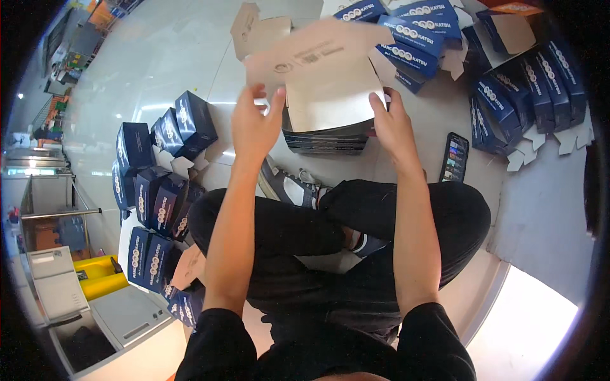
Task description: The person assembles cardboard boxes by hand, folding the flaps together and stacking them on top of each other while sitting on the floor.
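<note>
A partly folded cardboard carton [330, 98], pale inside and dark outside, is in front of me with its beige printed lid flap [327, 51] raised on the far side. My right hand [392, 124] grips the carton's right wall, thumb inside and fingers outside. At the left edge, my left hand [257, 124] has its thumb and fingers apart, the thumb tip against the carton's side. Directly below the carton lies a stack of flat dark cartons [327, 145].
Folded dark-blue boxes [152, 200] are piled at my left, with more boxes [419, 41] at the far right and a row [527, 95] at the right. A phone [454, 157] lies on the floor by my right knee. Another unfolded beige carton [260, 32] lies beyond the lid.
</note>
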